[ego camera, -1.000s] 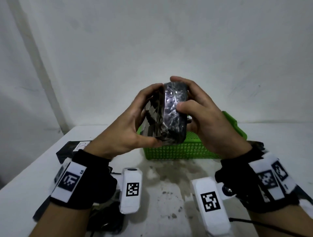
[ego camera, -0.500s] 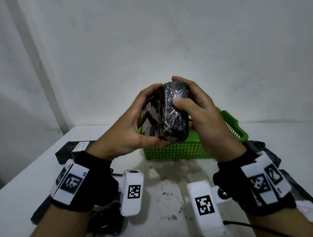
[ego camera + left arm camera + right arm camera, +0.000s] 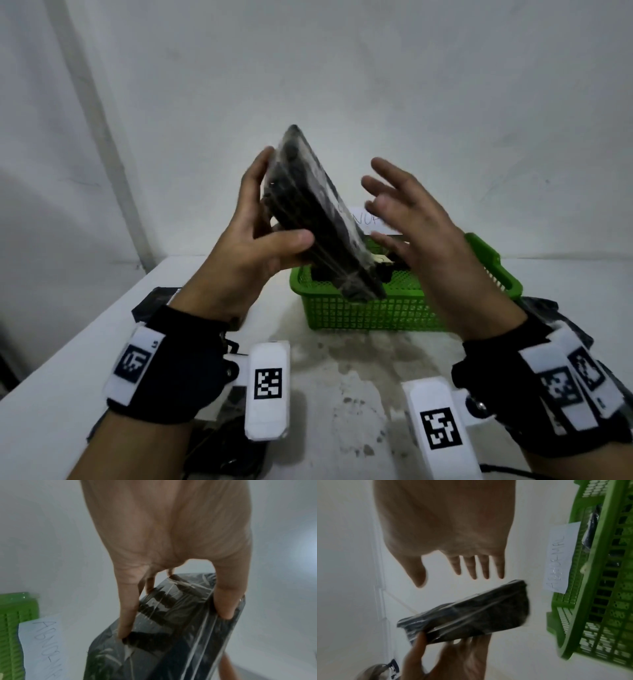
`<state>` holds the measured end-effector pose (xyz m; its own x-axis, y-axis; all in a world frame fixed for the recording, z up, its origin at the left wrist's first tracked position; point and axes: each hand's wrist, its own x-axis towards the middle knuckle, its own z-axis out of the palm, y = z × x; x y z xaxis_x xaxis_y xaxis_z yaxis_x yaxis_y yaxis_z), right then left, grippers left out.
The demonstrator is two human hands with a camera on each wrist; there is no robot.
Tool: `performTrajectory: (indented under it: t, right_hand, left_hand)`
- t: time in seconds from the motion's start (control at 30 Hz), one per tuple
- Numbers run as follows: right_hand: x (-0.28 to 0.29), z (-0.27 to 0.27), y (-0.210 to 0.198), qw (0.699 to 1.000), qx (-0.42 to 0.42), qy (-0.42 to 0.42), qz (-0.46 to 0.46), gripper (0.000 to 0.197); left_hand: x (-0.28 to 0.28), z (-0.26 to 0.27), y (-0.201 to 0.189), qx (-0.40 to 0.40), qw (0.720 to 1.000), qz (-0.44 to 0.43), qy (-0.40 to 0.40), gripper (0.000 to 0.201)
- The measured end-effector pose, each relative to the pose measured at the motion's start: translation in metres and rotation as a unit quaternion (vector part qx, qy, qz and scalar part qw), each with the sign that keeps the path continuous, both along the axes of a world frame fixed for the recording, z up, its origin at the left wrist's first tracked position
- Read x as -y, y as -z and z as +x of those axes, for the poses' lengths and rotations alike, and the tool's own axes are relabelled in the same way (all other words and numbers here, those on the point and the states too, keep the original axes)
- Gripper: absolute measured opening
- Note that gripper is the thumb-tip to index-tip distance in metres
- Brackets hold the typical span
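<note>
A flat black package [image 3: 318, 209] wrapped in clear plastic is held up in the air, tilted, above the near left corner of a green basket [image 3: 370, 313]. My left hand [image 3: 260, 236] grips it, thumb on the near edge and fingers behind. In the left wrist view the fingers [image 3: 128, 609] clamp the package [image 3: 171, 635]. My right hand [image 3: 400, 219] hovers just right of it with fingers spread, touching nothing. The right wrist view shows those straight fingers [image 3: 477, 566] above the package [image 3: 471, 611].
The green mesh basket [image 3: 594, 601] stands on a white stained table [image 3: 342, 377] against a white wall and holds dark wrapped items. A handwritten paper label [image 3: 370, 219] stands behind it. Black bags lie at the table's left [image 3: 150, 305] and right [image 3: 548, 308].
My right hand has let go of the package and opened, drawing off to the right. The left hand has turned the package from end-on to a tilted, lengthwise pose.
</note>
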<state>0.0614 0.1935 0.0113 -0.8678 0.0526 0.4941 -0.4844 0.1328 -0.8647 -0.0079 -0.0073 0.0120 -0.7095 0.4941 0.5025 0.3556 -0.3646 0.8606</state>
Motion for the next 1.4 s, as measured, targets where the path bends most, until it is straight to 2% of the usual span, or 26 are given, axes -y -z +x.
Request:
performTrajectory:
  t: [0.1,0.17,0.27,0.33,0.47,0.53,0.6,0.7,0.83,0.9,1.0,1.1,1.17,1.23,1.4]
  right_hand:
    - [0.007,-0.002,0.008,0.994,0.074,0.027,0.079,0.090]
    - [0.018,-0.004,0.013,0.992,0.115,0.001,0.051,0.093]
    - [0.040,-0.009,0.020,0.994,0.112,-0.008,0.015,0.079]
    - [0.056,-0.013,0.022,0.995,0.095,0.012,0.032,0.080]
    - [0.092,-0.026,0.026,0.993,0.112,0.024,0.039,0.094]
    - [0.115,-0.032,0.029,0.990,0.127,0.013,0.060,0.096]
    - [0.139,-0.037,0.032,0.986,0.132,0.010,0.105,0.089]
    - [0.168,-0.044,0.038,0.978,0.145,0.018,0.148,0.078]
    - [0.188,-0.052,0.052,0.965,0.173,-0.021,0.195,0.081]
    - [0.191,-0.052,0.053,0.949,0.167,-0.043,0.266,0.085]
    - [0.187,-0.048,0.048,0.906,0.178,-0.096,0.371,0.112]
    - [0.176,-0.046,0.055,0.827,0.214,-0.189,0.485,0.141]
    - [0.171,-0.043,0.061,0.773,0.217,-0.213,0.558,0.153]
    - [0.168,-0.042,0.064,0.748,0.207,-0.205,0.597,0.155]
    - [0.154,-0.037,0.049,0.709,0.191,-0.193,0.651,0.142]
  left_hand:
    - [0.015,0.003,0.000,0.056,0.997,0.052,0.029,0.120]
    - [0.030,0.005,0.001,0.074,0.995,0.063,0.024,0.105]
    - [0.062,0.010,0.002,0.046,0.997,0.019,-0.060,0.071]
    - [0.093,0.015,0.002,0.030,0.994,-0.010,-0.103,0.067]
    - [0.150,0.029,0.006,0.070,0.983,-0.042,-0.162,0.055]
    - [0.169,0.035,0.011,0.075,0.968,-0.059,-0.230,0.040]
    - [0.185,0.039,0.017,0.067,0.949,-0.069,-0.301,0.028]
    - [0.203,0.043,0.031,0.070,0.931,-0.069,-0.351,0.028]
    - [0.226,0.043,0.045,0.089,0.919,-0.087,-0.374,0.026]
    - [0.237,0.038,0.050,0.116,0.907,-0.094,-0.393,0.019]
    - [0.250,0.028,0.058,0.174,0.881,-0.069,-0.434,0.016]
    - [0.260,0.019,0.071,0.221,0.852,-0.054,-0.471,0.018]
    - [0.265,0.014,0.079,0.249,0.843,-0.057,-0.474,0.017]
    - [0.265,0.010,0.084,0.260,0.841,-0.063,-0.471,0.018]
    - [0.254,0.002,0.086,0.245,0.824,-0.121,-0.496,0.024]
